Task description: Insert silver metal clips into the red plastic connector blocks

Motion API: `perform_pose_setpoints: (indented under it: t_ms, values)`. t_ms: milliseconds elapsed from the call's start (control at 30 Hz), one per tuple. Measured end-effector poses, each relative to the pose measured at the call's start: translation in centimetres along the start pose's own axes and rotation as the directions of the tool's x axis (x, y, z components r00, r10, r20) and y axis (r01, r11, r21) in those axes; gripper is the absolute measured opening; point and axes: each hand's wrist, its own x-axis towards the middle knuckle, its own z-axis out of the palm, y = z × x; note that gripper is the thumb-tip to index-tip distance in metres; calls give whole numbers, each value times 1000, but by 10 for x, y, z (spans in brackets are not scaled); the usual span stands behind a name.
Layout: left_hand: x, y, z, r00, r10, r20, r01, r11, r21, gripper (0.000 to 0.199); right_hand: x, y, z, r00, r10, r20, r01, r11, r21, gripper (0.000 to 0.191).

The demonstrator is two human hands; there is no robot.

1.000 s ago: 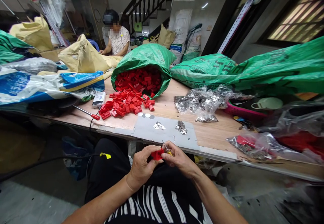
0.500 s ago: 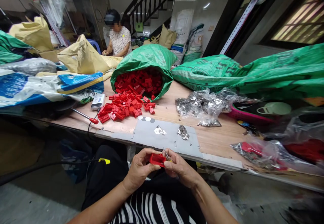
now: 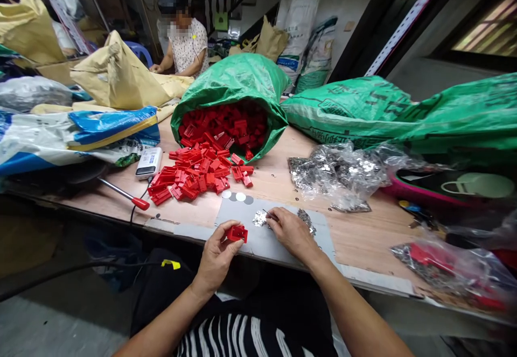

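Observation:
My left hand grips a small hollow red plastic housing between thumb and fingers, just off the table's front edge. Its open side is turned to the right. Over the grey mat, my right hand is closed round a thin pointed metal tool, apparently tweezers. Only the tip shows; the rest is hidden by the fingers. That tip is at a small pile of shiny metal pieces. A second, darker pile of metal pieces lies just beyond my right hand, partly covered by it.
Red housings spill from a green woven sack. Clear bags of metal pieces lie to the right, near a pink basket. At left are a red-handled rod and a white device. A co-worker sits behind.
My right hand has left the red housing and moved forward with the tool to the shiny pile. My left hand still holds the housing, now slightly further left and forward. The view has shifted closer.

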Motion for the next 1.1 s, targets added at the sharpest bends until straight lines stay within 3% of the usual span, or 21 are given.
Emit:
perform_pose_setpoints:
  t_ms: [200,700,967,1100]
  values:
    - [12,-5,-3,1000,5,2,-5,994,105,32,18,-3,11,1000,-9,25,12,992,-123,9]
    - [22,-11,2,999,-38,-4,38,997,69,34,22,-2,12,998,24,55,-18,993,-117,6]
    - [21,-11,0,998,-54,-15,54,998,13,37,21,2,6,999,28,18,-28,999,21,8]
    - [23,-8,0,997,-70,-45,68,997,-33,41,18,5,-3,1000,31,1,-31,984,173,12]
